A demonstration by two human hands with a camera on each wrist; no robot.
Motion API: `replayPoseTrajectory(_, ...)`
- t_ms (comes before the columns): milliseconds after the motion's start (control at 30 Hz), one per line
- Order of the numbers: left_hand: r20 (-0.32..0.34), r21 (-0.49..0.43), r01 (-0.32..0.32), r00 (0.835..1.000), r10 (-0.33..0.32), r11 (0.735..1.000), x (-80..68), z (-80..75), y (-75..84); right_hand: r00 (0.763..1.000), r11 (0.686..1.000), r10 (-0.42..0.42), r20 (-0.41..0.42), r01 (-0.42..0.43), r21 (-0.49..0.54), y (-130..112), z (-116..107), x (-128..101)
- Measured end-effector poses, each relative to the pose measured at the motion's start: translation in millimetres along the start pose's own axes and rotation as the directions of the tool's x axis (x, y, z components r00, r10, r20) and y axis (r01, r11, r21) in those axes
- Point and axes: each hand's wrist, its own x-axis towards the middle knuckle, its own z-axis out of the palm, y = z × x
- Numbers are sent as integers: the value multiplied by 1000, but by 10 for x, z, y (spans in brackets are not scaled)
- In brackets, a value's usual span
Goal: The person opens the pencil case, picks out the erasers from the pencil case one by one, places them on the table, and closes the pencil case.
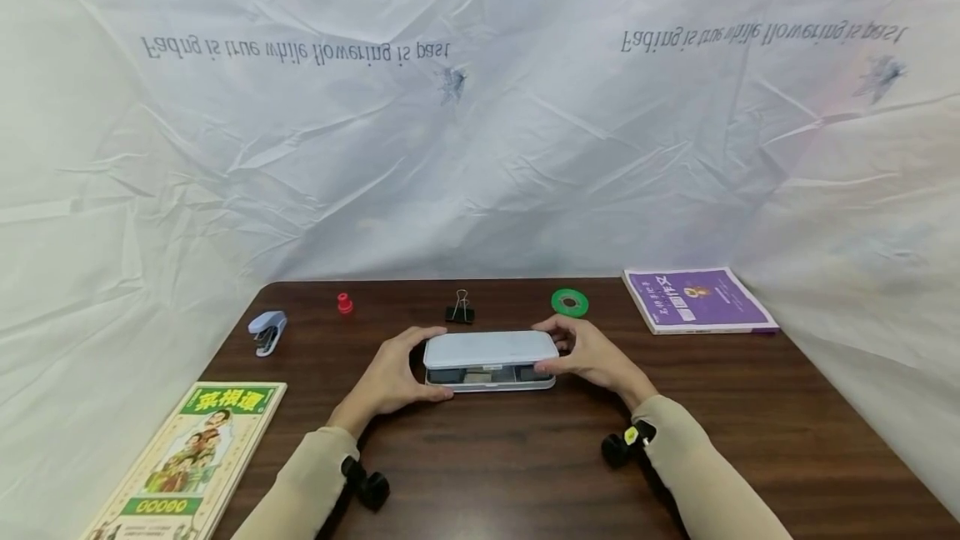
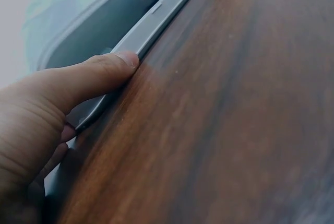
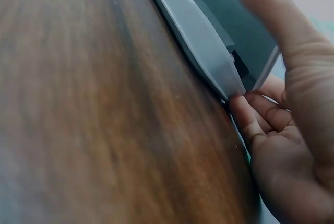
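Both hands clamp the pale blue-grey plastic pencil case (image 1: 491,361) at table centre: left hand (image 1: 390,380) curls round its nine o'clock end, right hand (image 1: 592,355) its three o'clock end, lid slightly ajar. Behind, the backdrop's mirrored lettering (image 1: 296,49) reads "Fading is true while flowering is past."

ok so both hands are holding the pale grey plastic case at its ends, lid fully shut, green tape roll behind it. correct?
Not the lid. In the head view the pale grey plastic case has its lid raised, with a gap showing the contents. The left hand and right hand do hold its ends, with the green tape roll behind.
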Motion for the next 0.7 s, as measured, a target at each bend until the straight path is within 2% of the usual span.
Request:
replayPoseTrajectory(267,11,-27,38,999,-38,999,1,-2,26,995,996,80,-67,-83,-40,-37,-18,59)
replayPoseTrajectory(367,8,-38,61,998,-61,997,9,5,31,985,991,131,-112,-134,-24,-44,-5,103)
replayPoseTrajectory(500,0,-73,64,998,-64,995,17,6,26,961,976,216,-173,-212,44,-76,29,144)
replayPoseTrajectory(700,-26,-138,25,999,-29,990,18,10,-8,930,959,266,-252,-231,163,-118,96,182)
